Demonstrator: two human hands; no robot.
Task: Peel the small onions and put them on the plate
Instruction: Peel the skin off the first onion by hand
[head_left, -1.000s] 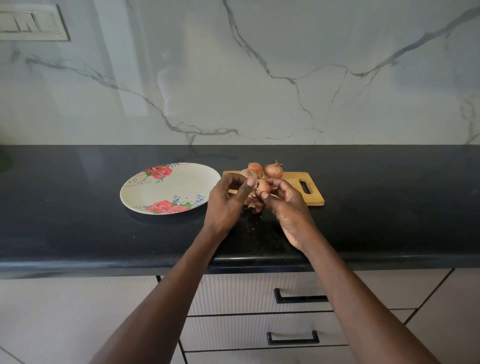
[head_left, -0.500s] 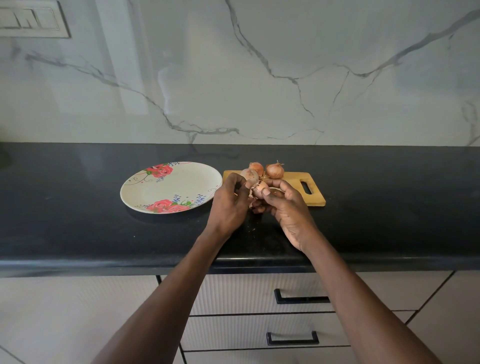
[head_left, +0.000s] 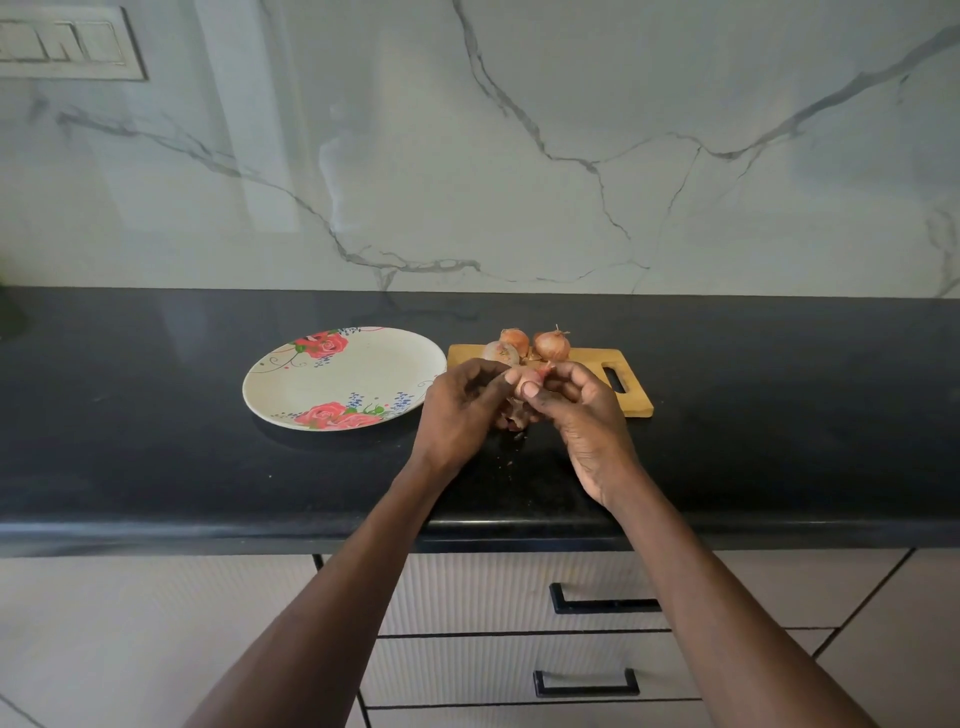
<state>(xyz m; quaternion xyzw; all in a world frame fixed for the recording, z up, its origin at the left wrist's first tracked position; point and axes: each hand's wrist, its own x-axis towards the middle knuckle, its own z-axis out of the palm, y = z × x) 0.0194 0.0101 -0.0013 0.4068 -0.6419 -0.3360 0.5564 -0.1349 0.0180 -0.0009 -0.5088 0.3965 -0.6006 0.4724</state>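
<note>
Both hands meet over the counter's (head_left: 156, 457) front edge, the left hand (head_left: 460, 410) and right hand (head_left: 579, 415) pinching one small onion (head_left: 527, 379) between curled fingertips. Three more onions (head_left: 551, 345) sit on the cutting board (head_left: 631, 397); the flowered plate (head_left: 311, 384) lies just left

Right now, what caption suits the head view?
Both hands peel an onion between plate and board.

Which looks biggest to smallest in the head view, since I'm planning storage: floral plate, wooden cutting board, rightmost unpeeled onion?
1. Round white floral plate
2. Rectangular wooden cutting board, partly hidden by the hands, so the gap is unsure
3. Small brown unpeeled onion, rightmost on the board
</note>
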